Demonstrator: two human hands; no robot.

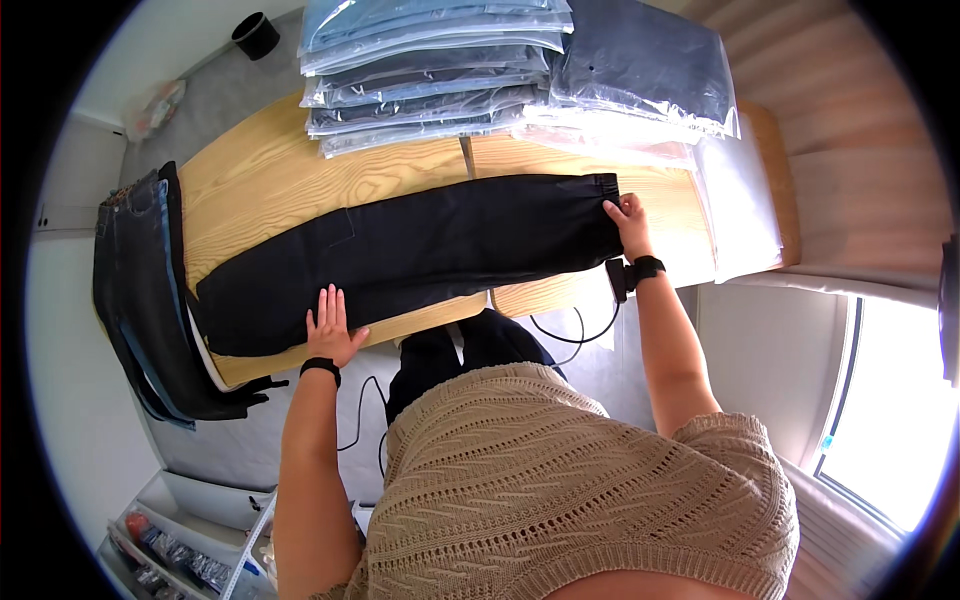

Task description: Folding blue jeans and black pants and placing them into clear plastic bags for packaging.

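Uneven tugging could crease the black trousers (420, 248) across the table (320, 170), the left hand (335, 330) flat on their near edge, fingers slightly apart, the right hand's (631, 226) fingers clamped on their right end.

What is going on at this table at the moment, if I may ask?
A person has black trousers laid out lengthwise on a wooden table. Their left hand lies spread on the near edge of the cloth, while their right hand grips the gathered end. Plastic-bagged garments are stacked at the far side, and dark jeans drape over the left end.
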